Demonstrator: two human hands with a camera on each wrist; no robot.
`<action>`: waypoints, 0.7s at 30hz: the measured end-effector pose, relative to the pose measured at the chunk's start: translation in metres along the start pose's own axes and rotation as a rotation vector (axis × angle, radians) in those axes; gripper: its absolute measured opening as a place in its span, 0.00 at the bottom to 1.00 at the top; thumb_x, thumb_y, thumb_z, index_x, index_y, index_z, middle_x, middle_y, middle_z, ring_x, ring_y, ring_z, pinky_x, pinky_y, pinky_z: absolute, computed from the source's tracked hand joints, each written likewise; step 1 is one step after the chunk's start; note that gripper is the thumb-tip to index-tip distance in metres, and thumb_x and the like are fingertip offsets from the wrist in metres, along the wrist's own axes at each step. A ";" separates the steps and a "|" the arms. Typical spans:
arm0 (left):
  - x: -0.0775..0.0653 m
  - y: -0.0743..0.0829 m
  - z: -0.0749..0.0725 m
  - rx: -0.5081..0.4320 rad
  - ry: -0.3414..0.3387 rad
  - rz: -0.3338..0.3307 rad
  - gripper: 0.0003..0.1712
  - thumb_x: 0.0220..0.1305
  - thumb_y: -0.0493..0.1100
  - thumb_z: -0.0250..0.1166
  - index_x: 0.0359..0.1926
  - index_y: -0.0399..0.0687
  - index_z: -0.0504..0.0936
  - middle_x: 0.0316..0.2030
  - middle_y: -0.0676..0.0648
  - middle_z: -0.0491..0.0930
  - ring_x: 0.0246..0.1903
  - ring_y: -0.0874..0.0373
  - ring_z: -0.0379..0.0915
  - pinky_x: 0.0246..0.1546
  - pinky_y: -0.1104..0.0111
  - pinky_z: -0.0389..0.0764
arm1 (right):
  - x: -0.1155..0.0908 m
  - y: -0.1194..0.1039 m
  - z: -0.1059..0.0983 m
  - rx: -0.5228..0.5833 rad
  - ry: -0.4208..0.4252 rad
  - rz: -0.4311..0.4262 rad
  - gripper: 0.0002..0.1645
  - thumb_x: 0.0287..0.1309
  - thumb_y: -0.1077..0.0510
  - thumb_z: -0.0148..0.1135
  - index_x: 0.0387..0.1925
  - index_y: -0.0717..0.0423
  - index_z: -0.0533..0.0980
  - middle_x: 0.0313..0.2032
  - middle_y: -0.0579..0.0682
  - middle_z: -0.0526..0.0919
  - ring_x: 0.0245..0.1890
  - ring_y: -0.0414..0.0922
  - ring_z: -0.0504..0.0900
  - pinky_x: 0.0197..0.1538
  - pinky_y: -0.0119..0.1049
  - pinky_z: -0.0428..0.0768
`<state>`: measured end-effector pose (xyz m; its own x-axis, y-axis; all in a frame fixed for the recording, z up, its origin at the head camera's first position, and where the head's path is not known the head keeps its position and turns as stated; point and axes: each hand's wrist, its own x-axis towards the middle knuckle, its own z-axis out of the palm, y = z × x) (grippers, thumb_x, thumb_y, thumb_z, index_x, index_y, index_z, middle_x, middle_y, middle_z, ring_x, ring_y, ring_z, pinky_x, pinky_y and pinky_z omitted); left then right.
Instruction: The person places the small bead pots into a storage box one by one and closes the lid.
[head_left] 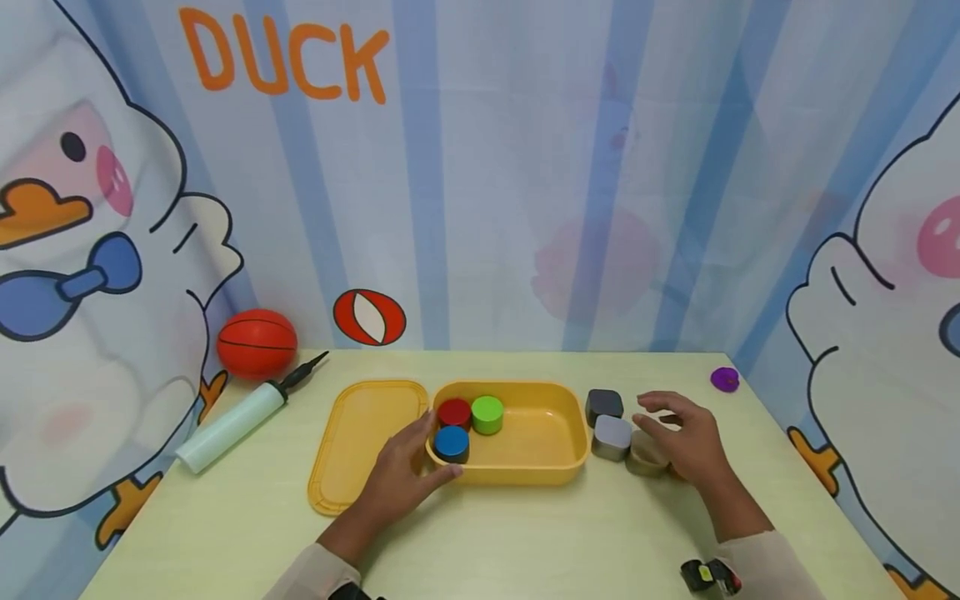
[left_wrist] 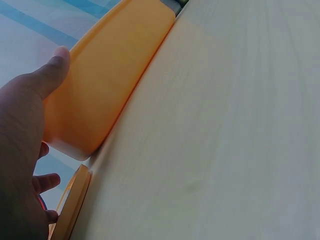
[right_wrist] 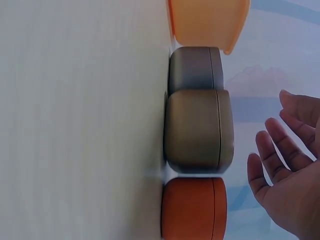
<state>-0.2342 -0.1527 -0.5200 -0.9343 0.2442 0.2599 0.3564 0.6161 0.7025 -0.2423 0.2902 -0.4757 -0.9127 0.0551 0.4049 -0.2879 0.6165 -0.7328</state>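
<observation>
We see the left hand (head_left: 397,475) spread loosely at the left end of a yellow box (head_left: 536,433), its thumb against the near side; well apart, the right hand (head_left: 693,437) hangs holding nothing above a brown pot (head_left: 643,458), near an orange pot (right_wrist: 192,209); the box holds a blue pot (head_left: 452,443), a red pot (head_left: 454,412) and a green pot (head_left: 487,415); farther off we spot a pump (head_left: 238,423) and a red ball (head_left: 257,343).

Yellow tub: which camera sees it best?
The head view, because it looks down into the tub and shows nearly all of it. The left wrist view shows just its outside, partly hidden by the left hand; the right wrist view shows only one end, cut off at the top edge.
</observation>
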 end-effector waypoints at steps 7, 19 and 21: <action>0.000 -0.004 0.000 -0.002 0.006 0.021 0.57 0.66 0.62 0.78 0.85 0.45 0.62 0.85 0.43 0.61 0.84 0.38 0.59 0.82 0.33 0.60 | -0.011 0.010 -0.016 -0.056 -0.018 -0.013 0.15 0.71 0.58 0.74 0.56 0.58 0.88 0.57 0.61 0.90 0.48 0.17 0.76 0.53 0.17 0.79; -0.001 -0.001 0.000 0.006 0.007 -0.003 0.57 0.65 0.62 0.79 0.85 0.47 0.62 0.85 0.43 0.62 0.84 0.38 0.59 0.82 0.34 0.61 | -0.027 0.031 -0.035 -0.103 -0.053 0.053 0.21 0.71 0.55 0.75 0.60 0.59 0.86 0.62 0.62 0.87 0.51 0.10 0.68 0.51 0.22 0.80; -0.001 0.000 0.000 0.002 0.008 -0.003 0.57 0.65 0.62 0.78 0.85 0.46 0.62 0.85 0.43 0.62 0.84 0.38 0.59 0.82 0.34 0.61 | -0.028 0.036 -0.037 -0.103 -0.063 0.055 0.21 0.71 0.54 0.75 0.60 0.59 0.86 0.63 0.61 0.87 0.52 0.08 0.65 0.52 0.23 0.79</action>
<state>-0.2338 -0.1532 -0.5201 -0.9355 0.2357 0.2632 0.3533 0.6184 0.7020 -0.2163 0.3404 -0.4934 -0.9436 0.0434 0.3283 -0.2088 0.6916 -0.6915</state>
